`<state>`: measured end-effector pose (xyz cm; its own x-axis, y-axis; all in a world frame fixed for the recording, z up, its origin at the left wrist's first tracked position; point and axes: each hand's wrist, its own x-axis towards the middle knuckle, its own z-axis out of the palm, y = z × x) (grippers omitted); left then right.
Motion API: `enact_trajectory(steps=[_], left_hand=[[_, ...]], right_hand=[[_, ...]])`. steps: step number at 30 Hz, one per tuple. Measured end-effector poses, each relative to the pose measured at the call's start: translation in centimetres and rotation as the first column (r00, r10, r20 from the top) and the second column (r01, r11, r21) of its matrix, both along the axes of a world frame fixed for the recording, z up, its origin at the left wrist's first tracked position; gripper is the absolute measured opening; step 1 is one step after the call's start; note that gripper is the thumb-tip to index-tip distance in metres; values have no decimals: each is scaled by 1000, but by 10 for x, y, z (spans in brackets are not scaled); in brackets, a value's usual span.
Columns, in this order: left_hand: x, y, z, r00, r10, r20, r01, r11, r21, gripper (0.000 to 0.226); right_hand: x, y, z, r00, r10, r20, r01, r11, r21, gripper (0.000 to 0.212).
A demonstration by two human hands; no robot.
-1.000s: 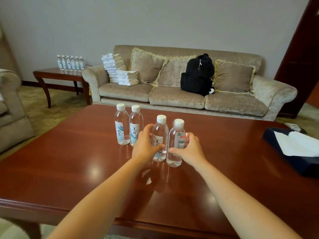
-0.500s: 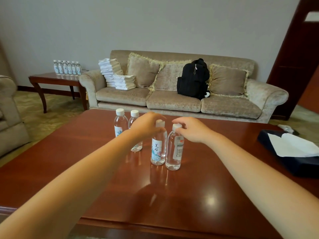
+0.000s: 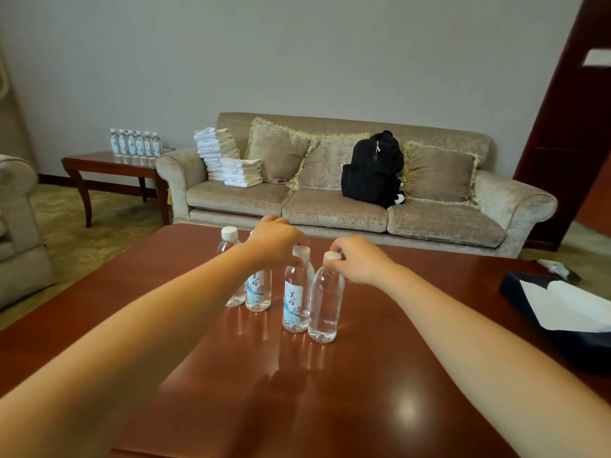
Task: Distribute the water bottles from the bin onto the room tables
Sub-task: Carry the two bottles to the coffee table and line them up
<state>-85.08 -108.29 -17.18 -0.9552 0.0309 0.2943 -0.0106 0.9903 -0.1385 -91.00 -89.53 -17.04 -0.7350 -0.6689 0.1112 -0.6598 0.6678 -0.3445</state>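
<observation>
Several water bottles with white caps stand upright on the red-brown coffee table (image 3: 380, 375). Of the front pair, the left water bottle (image 3: 295, 300) shows its blue-white label, and my left hand (image 3: 276, 244) grips its cap from above. Touching its right side is the right water bottle (image 3: 325, 304), label turned away, and my right hand (image 3: 358, 262) pinches its cap. Two more bottles (image 3: 258, 290) stand behind on the left, partly hidden by my left forearm. No bin is in view.
A side table (image 3: 99, 161) at the back left carries a row of several bottles (image 3: 135, 143). The beige sofa (image 3: 330, 206) holds folded towels (image 3: 228, 160) and a black backpack (image 3: 372, 170). A dark tissue box (image 3: 535, 292) sits at the table's right edge. An armchair (image 3: 16, 226) stands left.
Both hands rose from the bodies of the two front bottles to their caps. The bottles still stand in the same places, and the view tilted up a little.
</observation>
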Motion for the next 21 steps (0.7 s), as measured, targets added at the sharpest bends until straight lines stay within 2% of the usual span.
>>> enact_trajectory(steps=[15, 21], left_hand=[[-29, -37, 2, 997, 81, 11, -81, 997, -6, 52], [-31, -42, 5, 995, 92, 32, -91, 995, -36, 50]], right_hand=[[-34, -45, -12, 997, -69, -46, 63, 991, -117, 23], [-37, -52, -11, 994, -94, -59, 86, 988, -129, 32]])
